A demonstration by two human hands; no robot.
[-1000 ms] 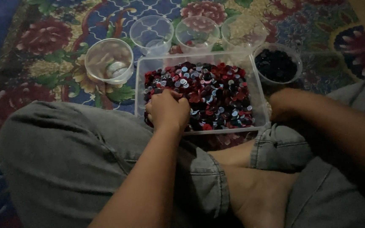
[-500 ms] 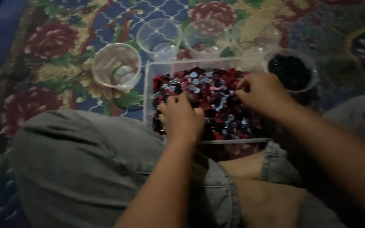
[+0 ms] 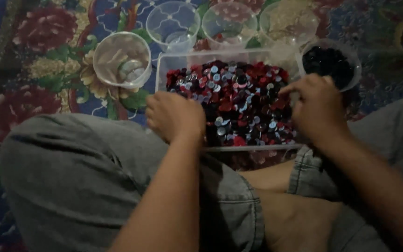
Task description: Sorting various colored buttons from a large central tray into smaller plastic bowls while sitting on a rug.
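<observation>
Nearest, the person sits cross-legged in grey shorts (image 3: 71,186), a bare foot (image 3: 299,219) tucked in front. The left hand (image 3: 176,116) rests curled at the near left corner of a clear tub (image 3: 164,70); whether its fingers hold anything cannot be told. The right hand (image 3: 318,109) lies over the tub's right side, fingertips pinched together among the red, black and pale buttons (image 3: 234,100); what they grip is hidden. Beyond stand clear cups: one with pale pieces (image 3: 122,58), one full of dark buttons (image 3: 330,63), others behind, on a flowered rug (image 3: 38,65).
</observation>
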